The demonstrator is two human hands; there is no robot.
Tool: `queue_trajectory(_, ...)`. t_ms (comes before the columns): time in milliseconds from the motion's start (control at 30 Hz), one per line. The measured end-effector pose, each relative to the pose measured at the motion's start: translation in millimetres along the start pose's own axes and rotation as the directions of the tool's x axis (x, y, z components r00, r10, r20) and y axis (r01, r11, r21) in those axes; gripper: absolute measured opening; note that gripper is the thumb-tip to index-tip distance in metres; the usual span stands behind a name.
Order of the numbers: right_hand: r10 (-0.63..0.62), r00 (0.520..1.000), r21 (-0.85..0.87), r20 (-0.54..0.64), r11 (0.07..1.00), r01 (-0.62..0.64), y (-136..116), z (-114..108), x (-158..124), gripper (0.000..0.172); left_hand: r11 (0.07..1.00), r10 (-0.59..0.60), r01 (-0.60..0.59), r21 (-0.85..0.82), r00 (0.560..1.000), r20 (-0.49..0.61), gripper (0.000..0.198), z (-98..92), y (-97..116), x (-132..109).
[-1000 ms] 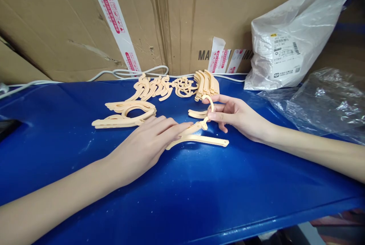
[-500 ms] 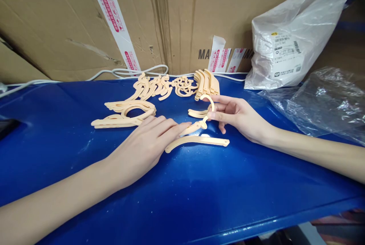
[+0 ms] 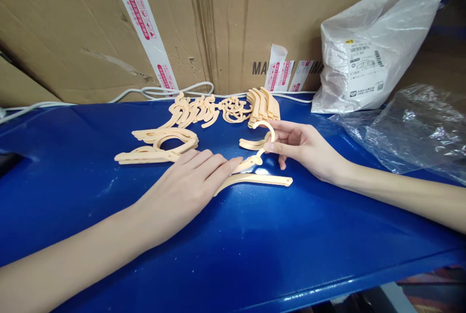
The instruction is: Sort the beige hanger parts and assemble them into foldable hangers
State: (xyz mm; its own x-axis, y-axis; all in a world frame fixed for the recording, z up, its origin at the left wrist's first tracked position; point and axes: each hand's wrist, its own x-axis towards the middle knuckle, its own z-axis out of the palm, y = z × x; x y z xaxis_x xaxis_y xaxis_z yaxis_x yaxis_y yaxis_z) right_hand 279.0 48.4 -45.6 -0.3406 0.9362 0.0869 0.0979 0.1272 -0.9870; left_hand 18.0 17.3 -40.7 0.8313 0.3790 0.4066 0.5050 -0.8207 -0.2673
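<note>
My right hand (image 3: 294, 147) pinches a cream plastic hanger hook (image 3: 271, 131) between thumb and fingers, its curve standing upward. The hook's lower end meets the tip of a hanger arm (image 3: 249, 163). Over the other end of that arm lies my left hand (image 3: 196, 177), closed on it, its fingertips partly hidden. A loose curved hanger arm (image 3: 260, 178) lies just in front, its left end covered by my left hand. Behind my right fingers rest short curved pieces (image 3: 249, 144), partly hidden. Folded hangers (image 3: 163, 138) are stacked beyond my left hand.
Along the back of the blue table (image 3: 233, 255) lie several hanger parts (image 3: 192, 110), loose hooks (image 3: 235, 109) and a stack of arms (image 3: 264, 105). A white cable (image 3: 153, 92) runs before a cardboard box (image 3: 225, 26). A white bag (image 3: 358, 60) and clear plastic (image 3: 415, 128) are at right.
The hook's lower end has turned and now sits against the arm's tip. My left hand has shifted slightly, covering more of the loose arm's left end.
</note>
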Motion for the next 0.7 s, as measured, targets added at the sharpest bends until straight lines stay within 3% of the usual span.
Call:
queue_trajectory(333,-0.058,0.998,-0.087,-0.036,0.995,0.054,-1.4,1.6,-0.9,0.067,0.999,0.000,0.000,0.034,1.000,0.010,0.042,-1.5,1.7,2.5)
queue_trajectory(700,-0.077,0.996,-0.121,-0.039,0.990,0.072,-1.8,1.2,-1.2,0.062,0.999,0.016,-0.016,0.041,1.000,-0.001,0.044,0.7,-0.2,2.0)
